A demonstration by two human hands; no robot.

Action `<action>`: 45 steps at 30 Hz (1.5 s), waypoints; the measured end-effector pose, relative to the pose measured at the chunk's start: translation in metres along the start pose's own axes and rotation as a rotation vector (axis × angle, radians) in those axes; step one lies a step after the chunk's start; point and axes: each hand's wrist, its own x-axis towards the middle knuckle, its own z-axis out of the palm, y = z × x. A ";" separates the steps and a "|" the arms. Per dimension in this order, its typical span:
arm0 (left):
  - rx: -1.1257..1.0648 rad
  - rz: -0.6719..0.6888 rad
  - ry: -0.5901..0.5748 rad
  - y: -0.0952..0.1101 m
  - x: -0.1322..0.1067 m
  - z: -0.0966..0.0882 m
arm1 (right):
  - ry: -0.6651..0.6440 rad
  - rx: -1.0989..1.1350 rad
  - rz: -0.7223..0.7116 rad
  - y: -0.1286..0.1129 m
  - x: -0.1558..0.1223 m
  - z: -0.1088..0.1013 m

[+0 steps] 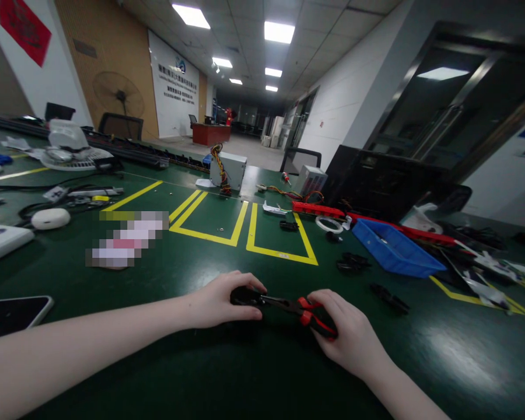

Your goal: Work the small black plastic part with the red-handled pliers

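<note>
Close to the near edge of the green bench, the left hand curls its fingers shut around a small black part, pressing it to the surface. Just beside it, the right hand is closed on the red-and-black handles of the pliers, whose nose meets the part. A phone lies at the near left edge. Farther right sits a blue bin; yellow tape boxes mark the middle, and a power supply unit stands toward the far edge
</note>
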 end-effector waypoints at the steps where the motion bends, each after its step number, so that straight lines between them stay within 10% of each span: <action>1: 0.000 -0.003 -0.001 0.000 0.000 0.000 | -0.014 0.011 0.013 0.000 0.000 0.000; 45: 0.065 0.074 0.012 0.009 -0.003 -0.001 | 0.053 -0.212 -0.104 -0.005 0.004 0.000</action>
